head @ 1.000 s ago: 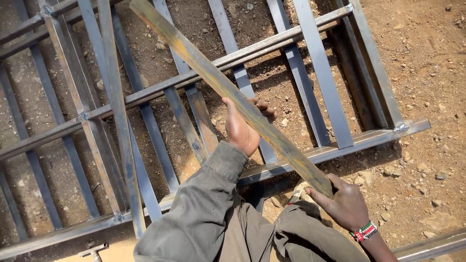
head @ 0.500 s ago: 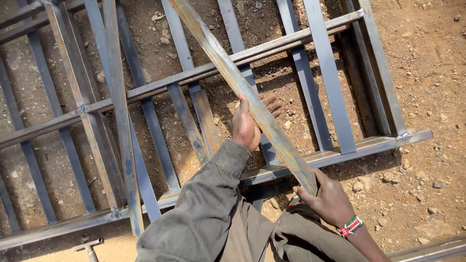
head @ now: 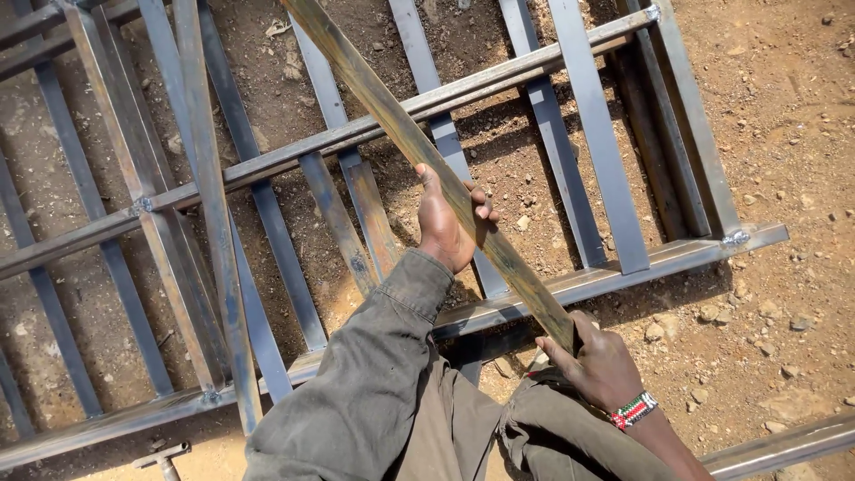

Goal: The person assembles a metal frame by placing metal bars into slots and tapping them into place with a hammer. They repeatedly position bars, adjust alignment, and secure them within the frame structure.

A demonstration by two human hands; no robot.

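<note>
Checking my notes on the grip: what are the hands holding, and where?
Both hold one long metal bar: left hand around its middle, right hand at its near end.

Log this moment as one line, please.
left hand: grips steel bar mid-length | right hand: holds its near end | bar: slanted above welded frame

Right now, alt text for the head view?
Seen from above, a person's two hands hold a long rusty steel bar diagonally over a welded steel frame lying on reddish dirt. The left hand grips mid-bar; the right hand, wearing a beaded wristband, holds its near end.
</note>
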